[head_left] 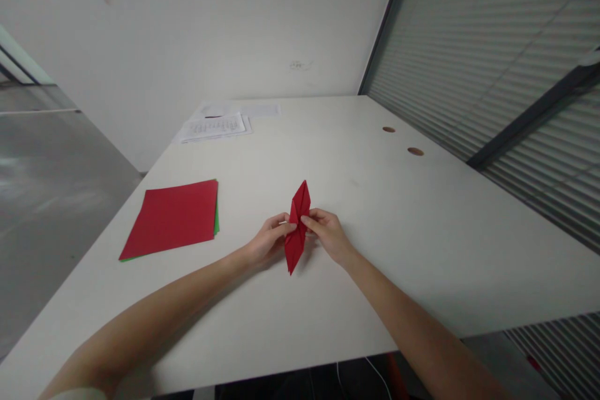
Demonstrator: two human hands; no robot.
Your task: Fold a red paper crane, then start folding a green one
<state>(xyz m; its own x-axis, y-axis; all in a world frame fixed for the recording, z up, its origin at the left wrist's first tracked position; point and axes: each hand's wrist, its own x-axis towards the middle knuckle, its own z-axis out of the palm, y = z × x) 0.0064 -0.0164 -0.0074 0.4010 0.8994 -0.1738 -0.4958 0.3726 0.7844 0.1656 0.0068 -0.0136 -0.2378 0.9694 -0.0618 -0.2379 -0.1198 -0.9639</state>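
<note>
A folded red paper (295, 242), creased into a long narrow diamond, is held upright near the middle of the white surface (422, 231), with its lower tip pointing to the near edge and its upper tip to the far wall. The grip of the left hand (267, 242) is pinched on the paper's left edge and that of the right hand (329, 236) on its right edge, fingertips almost meeting. The piece is judged light, thin and easily crushed; it is best taken at the layered waist, not by the sharp tips. A stack of red sheets (171, 219) over a green sheet (216, 224) lies well to the left, and printed papers (215, 127) are seen at the far end.
</note>
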